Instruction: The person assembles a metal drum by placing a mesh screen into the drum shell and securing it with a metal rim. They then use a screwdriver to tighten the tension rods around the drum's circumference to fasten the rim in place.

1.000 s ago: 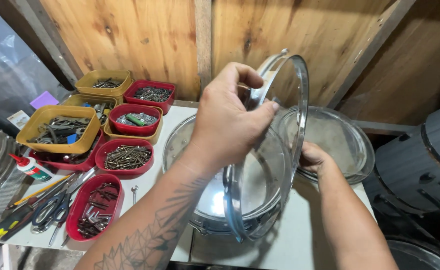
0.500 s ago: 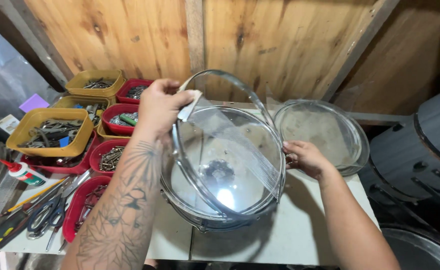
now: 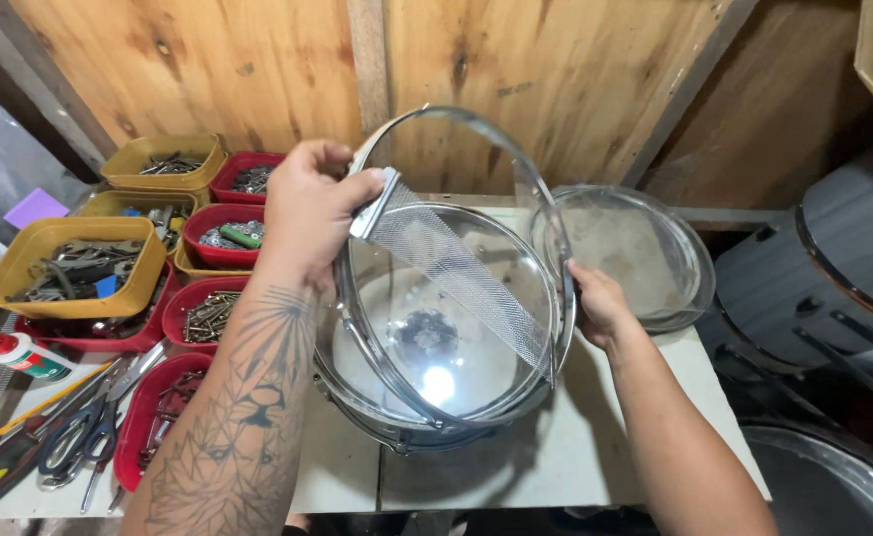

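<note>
Left hand: the left hand (image 3: 308, 203) was closed around the upper left of a metal hoop (image 3: 456, 119), its fingers curled over the rim and over the end plate of a snare wire strip (image 3: 456, 268).
Right hand: the right hand (image 3: 595, 303) gripped the right edge of the drum, thumb on top and fingers wrapped under the rim; how tightly they pinched could not be told.
Snare drum: a shallow snare drum (image 3: 436, 397) with a clear head sat on the white worktop (image 3: 595, 467), between the two hands, a bright glare spot on its head.
Hoop: the metal hoop stood tilted up off the drum, its far edge raised toward the wooden wall (image 3: 208, 60), its lower part meeting the drum's rim.
Snare wires: the strip ran slantwise from the left hand down to the right side of the drum.
Second head: a cloudy drum head (image 3: 635, 248) lay flat just behind the right hand.
Trays: yellow and red trays (image 3: 69, 263) of screws and small parts sat to the left of the drum.
Tools: scissors (image 3: 74, 442) and a glue bottle (image 3: 25, 355) lay at the near left.
Drum at right: a grey drum (image 3: 823, 268) stood beside the worktop.
</note>
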